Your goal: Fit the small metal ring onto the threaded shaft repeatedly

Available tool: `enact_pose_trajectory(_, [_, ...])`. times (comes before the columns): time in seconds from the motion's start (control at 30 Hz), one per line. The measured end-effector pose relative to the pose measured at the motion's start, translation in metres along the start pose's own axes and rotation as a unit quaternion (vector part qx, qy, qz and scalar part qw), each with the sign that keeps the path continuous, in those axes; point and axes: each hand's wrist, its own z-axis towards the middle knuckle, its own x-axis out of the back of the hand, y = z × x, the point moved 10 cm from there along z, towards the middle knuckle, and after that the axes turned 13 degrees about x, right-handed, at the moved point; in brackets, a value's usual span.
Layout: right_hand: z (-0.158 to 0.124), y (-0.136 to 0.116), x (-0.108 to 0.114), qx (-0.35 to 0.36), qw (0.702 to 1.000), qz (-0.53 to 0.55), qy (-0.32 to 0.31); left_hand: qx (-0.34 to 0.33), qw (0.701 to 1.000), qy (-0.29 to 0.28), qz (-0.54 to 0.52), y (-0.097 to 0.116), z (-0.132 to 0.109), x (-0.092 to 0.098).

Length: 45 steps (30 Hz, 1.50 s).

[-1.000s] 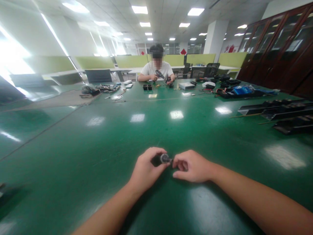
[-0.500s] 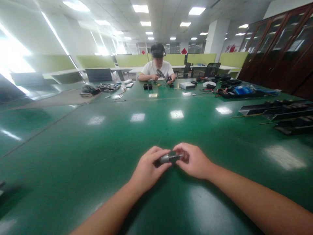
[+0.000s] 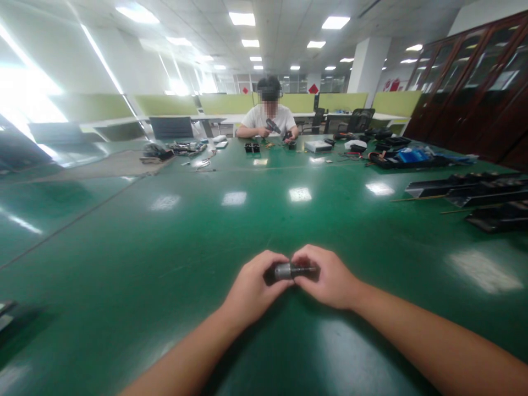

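Your two hands meet near centre over the green table. One small metal cylinder sits between them. Your left hand pinches its silver end, your right hand pinches its dark end, both clamped tight on it. Can't tell if it touches the table. Far side: one person, two black blocks, one white box. Right: three long black trays.

The right hand has closed in from 3 o'clock and now touches the left hand. The small grey metal cylinder with a dark end has turned from end-on to lying crosswise. Its dark end at 3 o'clock is now covered by the right fingers.
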Motion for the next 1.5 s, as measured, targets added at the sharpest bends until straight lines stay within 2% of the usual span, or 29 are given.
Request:
enact_pose_trajectory(0.5, [-0.0014, 0.0015, -0.0037, 0.008, 1.0, -0.003, -0.023, -0.006, 1.0, 0.002, 0.009, 0.0028, -0.0026, 0.0001])
enact_pose_trajectory(1.5, [-0.0013, 0.0044, -0.0035, 0.0, 1.0, -0.003, -0.029, -0.003, 0.999, 0.007, 0.046, 0.0019, -0.0025, 0.0017])
